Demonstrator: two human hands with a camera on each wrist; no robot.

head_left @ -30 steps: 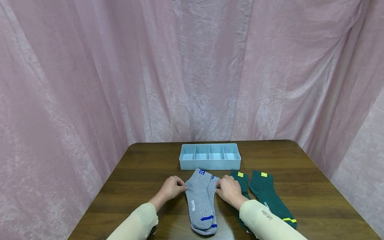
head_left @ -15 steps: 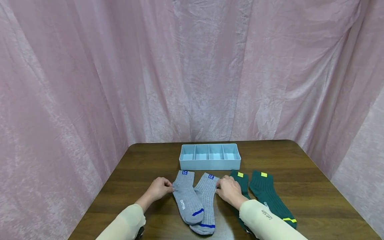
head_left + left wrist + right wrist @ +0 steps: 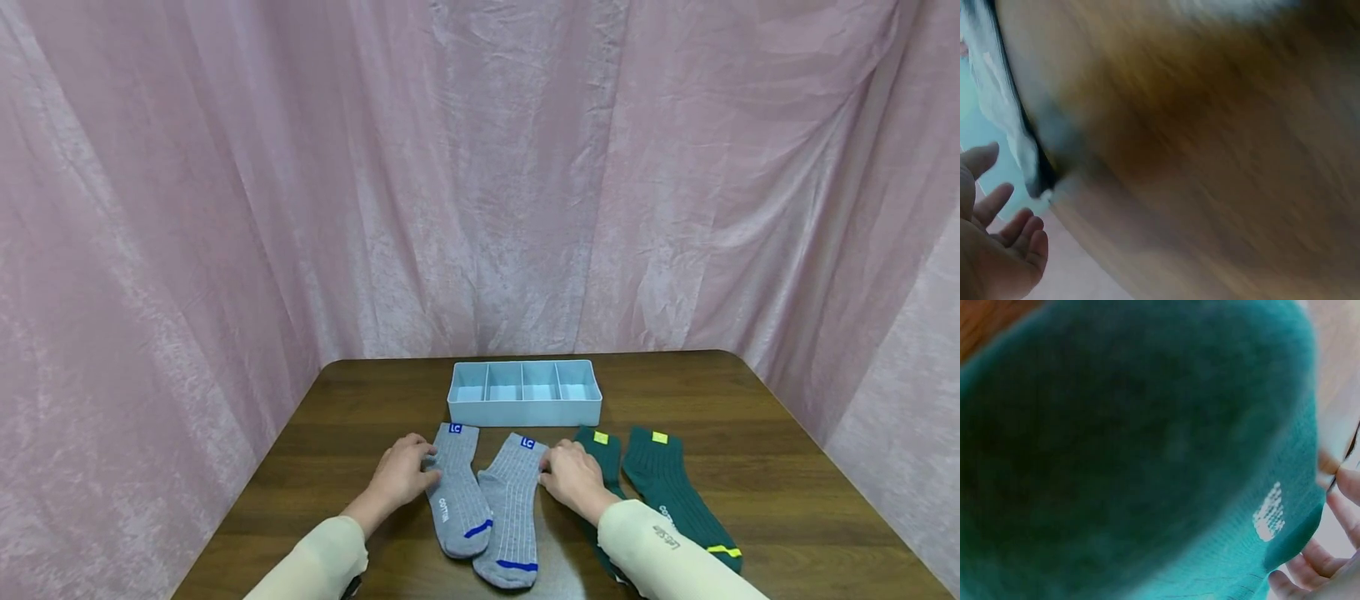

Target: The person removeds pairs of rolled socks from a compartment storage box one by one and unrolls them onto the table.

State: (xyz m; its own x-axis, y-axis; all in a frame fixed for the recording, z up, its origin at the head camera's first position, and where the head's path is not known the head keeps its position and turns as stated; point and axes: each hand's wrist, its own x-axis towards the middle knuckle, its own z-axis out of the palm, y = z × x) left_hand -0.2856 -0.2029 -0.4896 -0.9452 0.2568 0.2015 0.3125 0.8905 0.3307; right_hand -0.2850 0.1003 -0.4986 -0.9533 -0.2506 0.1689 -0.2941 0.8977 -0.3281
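Note:
Two grey ribbed socks with blue LC tags lie on the table: the left sock [image 3: 456, 487] overlaps the edge of the right sock [image 3: 513, 508] near the toes. My left hand [image 3: 402, 471] is at the left sock's outer edge. In the left wrist view its fingers [image 3: 1007, 203] are spread apart, beside that grey sock [image 3: 991, 75]. My right hand [image 3: 576, 477] pinches the other sock's cuff edge between thumb and finger. Under this hand and forearm lies a green sock [image 3: 606, 450], partly covered. A second green sock [image 3: 675, 492] with a yellow tag lies to its right.
A light blue box [image 3: 525, 412] with several compartments in a row stands behind the socks. All of it rests on a brown wooden table [image 3: 360, 400]. Pink velvet curtains [image 3: 480, 183] hang behind and at the sides.
The left grey sock has slid left off the other one, which it had mostly covered. My left hand moved left with it, then its fingers parted. The right hand stays in place.

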